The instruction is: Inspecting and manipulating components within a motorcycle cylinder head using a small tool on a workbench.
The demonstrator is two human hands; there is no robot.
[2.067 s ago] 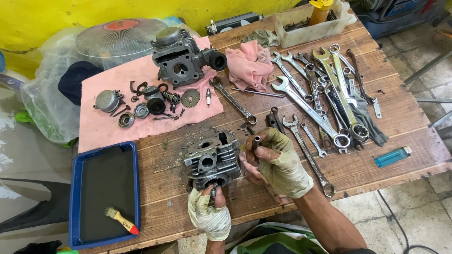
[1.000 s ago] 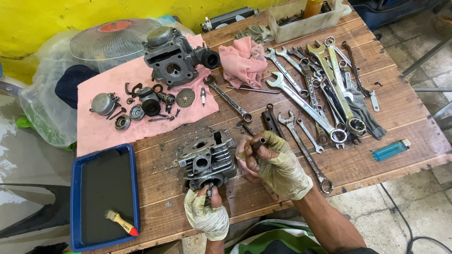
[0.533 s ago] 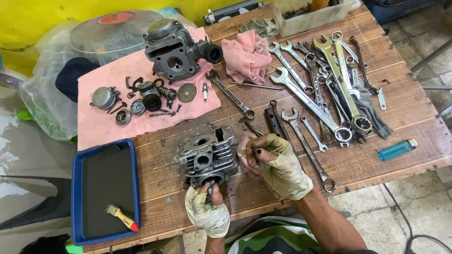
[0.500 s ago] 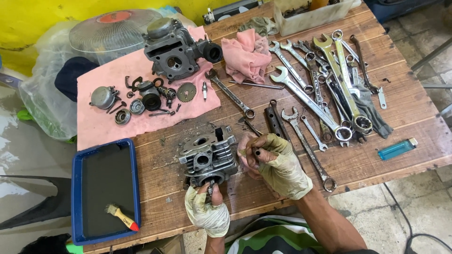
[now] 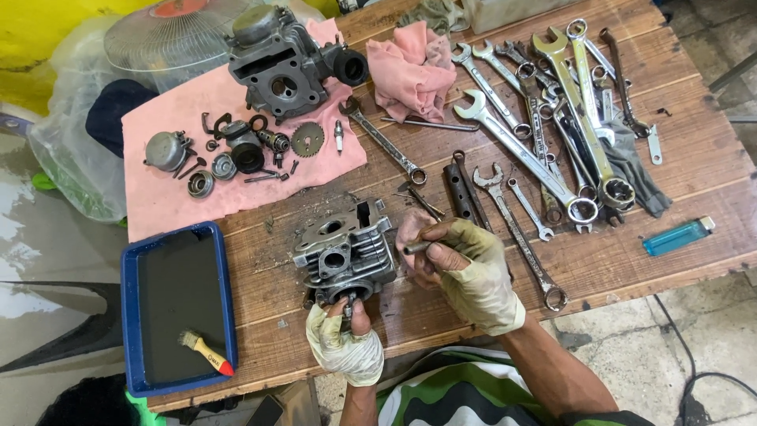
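On the wooden workbench [image 5: 631, 260], near its front edge, a grey finned engine part [image 5: 344, 254] sits between two gloved hands. The left hand [image 5: 344, 347] grips the part's lower end from below, thumb pressed up against its round opening. The right hand [image 5: 465, 268] is clenched around a short metal rod [image 5: 416, 247], whose tip points toward the part's right side, just beside it. Toward the back left corner a pink cloth [image 5: 236, 189] carries a bigger engine casting [image 5: 284, 63], a small toothed wheel [image 5: 307, 140], a round cap [image 5: 167, 150] and several little fittings. A crumpled pink rag [image 5: 414, 67] lies at the back edge. Spread across the right half are many wrenches [image 5: 552, 118], partly overlapping, with one long wrench [image 5: 520, 233] just right of the right hand. A blue lighter [image 5: 676, 235] rests near the right edge. At the front left corner a blue tray [image 5: 130, 315] holds dark liquid and a small brush [image 5: 206, 353] with a red handle tip.
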